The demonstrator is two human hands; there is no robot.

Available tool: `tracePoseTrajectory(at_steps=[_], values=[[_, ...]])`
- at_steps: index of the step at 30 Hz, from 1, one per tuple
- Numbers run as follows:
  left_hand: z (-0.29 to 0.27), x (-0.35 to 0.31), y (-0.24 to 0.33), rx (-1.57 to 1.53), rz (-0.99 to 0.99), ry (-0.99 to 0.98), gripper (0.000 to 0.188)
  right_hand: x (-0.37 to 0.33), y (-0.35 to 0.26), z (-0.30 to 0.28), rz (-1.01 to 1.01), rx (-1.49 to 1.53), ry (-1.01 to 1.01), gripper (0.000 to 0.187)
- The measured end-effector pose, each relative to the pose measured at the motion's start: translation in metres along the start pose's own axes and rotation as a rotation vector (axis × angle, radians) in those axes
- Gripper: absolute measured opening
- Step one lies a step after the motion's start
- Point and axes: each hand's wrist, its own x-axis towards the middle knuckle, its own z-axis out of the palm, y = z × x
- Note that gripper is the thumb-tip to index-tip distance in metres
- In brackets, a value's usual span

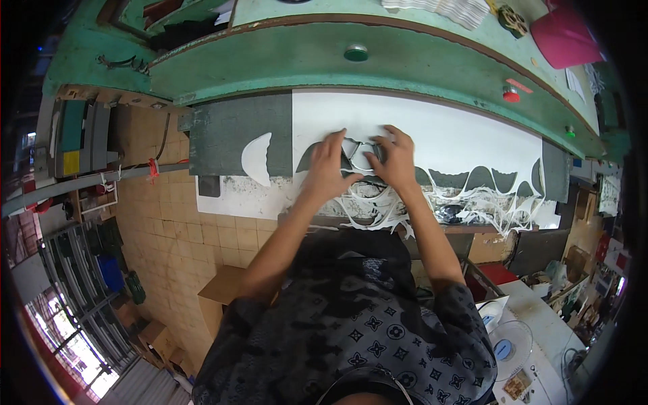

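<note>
Both my hands hold a thin dark metal cutting die (350, 154) from its two sides, on a white sheet (466, 128). My left hand (327, 169) has its fingers along the left edge, thumb pointing inward. Curled round the right edge, my right hand (395, 158) is slightly blurred. Through the die's frame the white sheet shows. Curved cut-outs along the sheet's near edge expose the dark green board (226, 135) beneath. Left of the sheet, a white crescent-shaped cut piece (256, 159) lies on that board.
A green machine beam (432, 57) with a green button (356, 52) and a red button (511, 94) spans beyond the board. White scrap strips (509, 214) hang along the near edge. A pink bin (565, 37) stands at the far right, a cardboard box (219, 287) at the near left.
</note>
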Motion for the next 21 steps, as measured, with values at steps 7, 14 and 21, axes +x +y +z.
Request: tracePoseTrajectory(at_steps=[7,14,21], values=[[0.038,-0.008,-0.019,-0.038,0.026,0.217,0.108,-0.059,0.019,0.004,0.061,0.010,-0.013,0.050],[0.045,-0.012,-0.026,-0.098,0.025,0.271,0.107,-0.065,0.030,0.015,0.021,0.042,0.018,0.049],[0.043,-0.009,-0.030,-0.053,0.039,0.263,0.106,-0.062,0.031,0.016,-0.003,0.026,0.010,0.051]])
